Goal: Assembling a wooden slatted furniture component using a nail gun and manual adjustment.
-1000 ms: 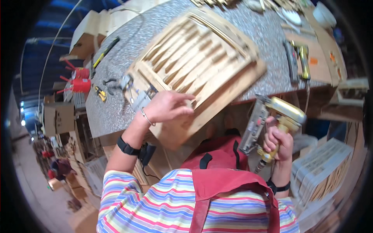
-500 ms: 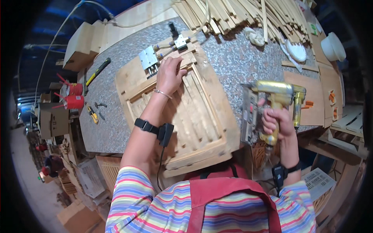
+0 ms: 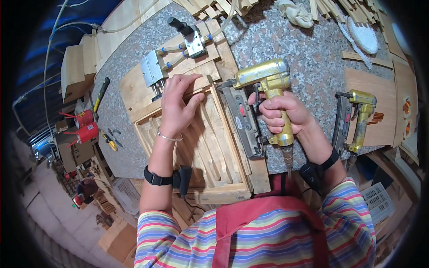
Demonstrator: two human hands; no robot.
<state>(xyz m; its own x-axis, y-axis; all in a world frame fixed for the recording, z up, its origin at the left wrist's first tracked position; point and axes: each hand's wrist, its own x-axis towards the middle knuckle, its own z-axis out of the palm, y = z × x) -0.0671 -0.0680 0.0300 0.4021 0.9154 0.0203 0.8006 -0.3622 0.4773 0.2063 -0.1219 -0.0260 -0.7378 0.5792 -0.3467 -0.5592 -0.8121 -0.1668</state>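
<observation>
A light wooden frame (image 3: 230,134) with several slats (image 3: 203,143) inside lies on a wooden jig board (image 3: 259,176). My left hand (image 3: 176,107) is at its far rail, fingers bent over the far side and thumb on the near side, gripping it near the right corner. My right hand (image 3: 286,114) is wrapped round the handle of a gold-coloured air nail gun (image 3: 263,76). The gun's nose is at the frame's far right corner; whether it touches cannot be told. Its black magazine (image 3: 243,123) lies along the frame's right side.
A metal air cylinder (image 3: 153,68) and a lever valve (image 3: 194,42) with hoses sit on the jig beyond the frame. A second nail gun (image 3: 359,111) stands at the right. Pliers (image 3: 109,140), a cutter (image 3: 102,94) and red tins (image 3: 87,133) are at the left.
My right hand has brought the nail gun left to the frame's far right corner, uncovering the second gun. My left hand stays at the far rail. The view has shifted closer.
</observation>
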